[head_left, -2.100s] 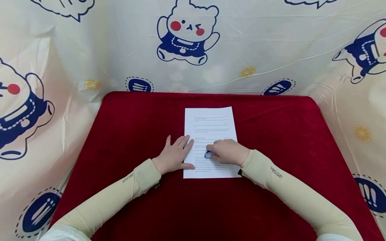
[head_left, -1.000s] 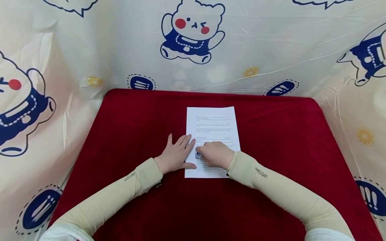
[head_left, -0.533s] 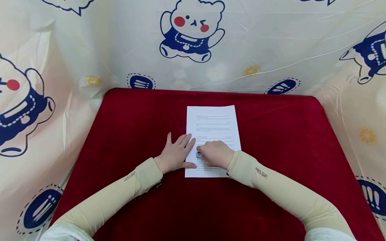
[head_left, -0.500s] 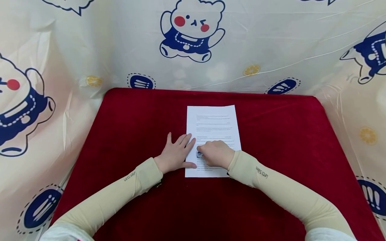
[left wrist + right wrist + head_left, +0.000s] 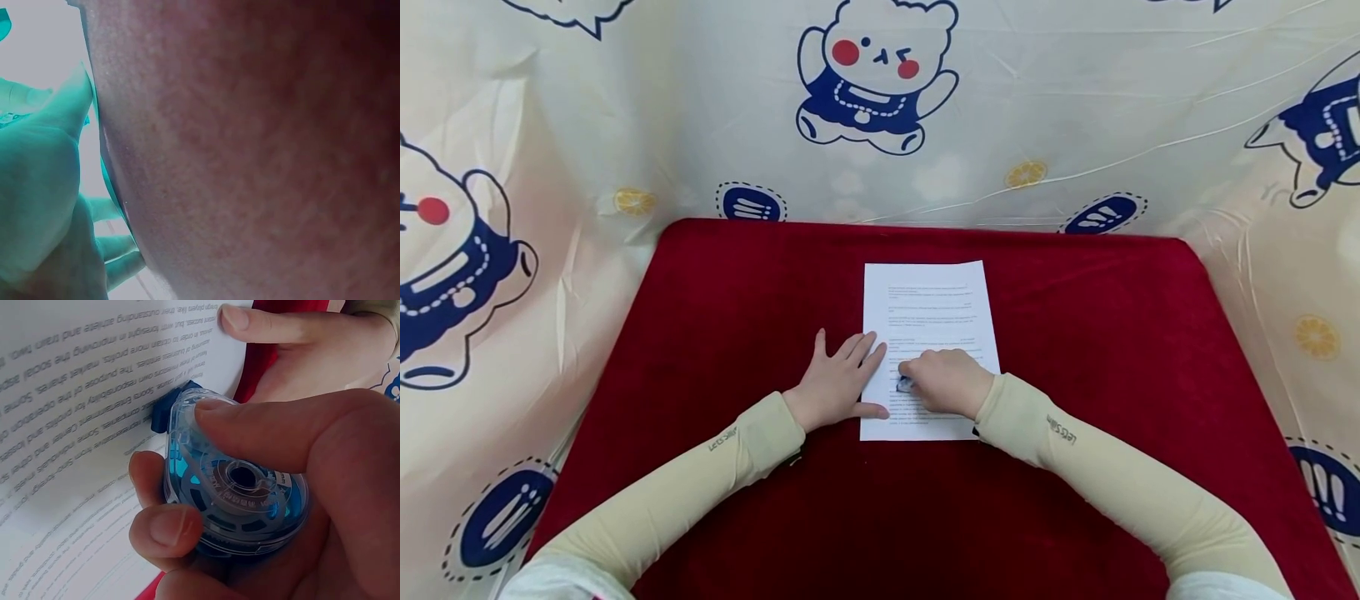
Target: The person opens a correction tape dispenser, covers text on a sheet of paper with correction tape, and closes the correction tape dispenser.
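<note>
A printed sheet of paper (image 5: 925, 304) lies on the red cloth. My left hand (image 5: 833, 385) rests on its left edge, fingers spread and straight; the left wrist view shows its thumb (image 5: 69, 103) beside a large reddish blur. Over the lower half of the page, my right hand (image 5: 953, 382) grips a clear blue correction tape dispenser (image 5: 240, 481), thumb on one side and curled fingers on the other. The dispenser's dark blue tip (image 5: 165, 411) is at the printed lines; whether it presses on the paper I cannot tell. In the head view the hand hides most of the dispenser.
The dark red cloth (image 5: 760, 292) covers the table around the sheet. Behind and at both sides hangs a pale curtain (image 5: 1037, 92) with cartoon bears. Light sleeves (image 5: 1097, 450) cover both forearms.
My right hand first moved left across the page with the correction tape, then stayed near the left margin, and has now shifted slightly right. The left hand keeps its place on the sheet.
</note>
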The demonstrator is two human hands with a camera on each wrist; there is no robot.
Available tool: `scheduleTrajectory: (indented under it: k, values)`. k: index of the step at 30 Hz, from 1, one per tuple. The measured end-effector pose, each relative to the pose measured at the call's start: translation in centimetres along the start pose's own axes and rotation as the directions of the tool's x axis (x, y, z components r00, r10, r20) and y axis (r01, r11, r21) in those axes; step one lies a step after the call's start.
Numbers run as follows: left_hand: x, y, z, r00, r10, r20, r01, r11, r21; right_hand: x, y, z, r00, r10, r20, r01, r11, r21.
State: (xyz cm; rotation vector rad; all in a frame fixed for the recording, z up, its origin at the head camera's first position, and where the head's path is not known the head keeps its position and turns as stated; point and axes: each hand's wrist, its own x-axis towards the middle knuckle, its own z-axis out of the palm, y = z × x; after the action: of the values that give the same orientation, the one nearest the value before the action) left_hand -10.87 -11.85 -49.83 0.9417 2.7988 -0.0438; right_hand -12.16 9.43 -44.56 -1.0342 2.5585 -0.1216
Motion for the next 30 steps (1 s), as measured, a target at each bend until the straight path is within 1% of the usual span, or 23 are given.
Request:
scheduleTrajectory:
  k: [7,15,18,22,27,30]
  values:
    - [-0.1,0.0,0.1,1.000,-0.004,-0.006,0.004,1.000,-0.004,-0.3,0.7,0.1,1.000,0.022,0.014,-0.022,0.999,0.027]
    - [-0.1,0.0,0.1,1.000,-0.002,-0.007,0.002,1.000,-0.003,-0.8,1.3,0.1,0.999,0.042,0.010,-0.042,0.999,0.022]
    - [0.0,0.0,0.3,1.000,0.005,-0.024,-0.005,1.000,0.009,-1.0,1.6,0.2,0.999,0.047,0.004,-0.047,0.999,0.018]
    - [0.0,0.0,0.4,0.999,0.007,-0.032,-0.007,1.000,0.011,-1.2,1.9,0.3,0.999,0.050,0.000,-0.050,0.998,0.027]
    - [0.0,0.0,0.4,1.000,0.005,-0.023,-0.004,1.000,0.005,-1.6,2.3,0.3,0.998,0.066,0.013,-0.067,0.996,0.053]
    - [0.0,0.0,0.2,1.000,0.001,-0.018,0.000,1.000,0.014,-1.9,2.6,0.3,0.997,0.074,0.012,-0.075,0.996,0.051]
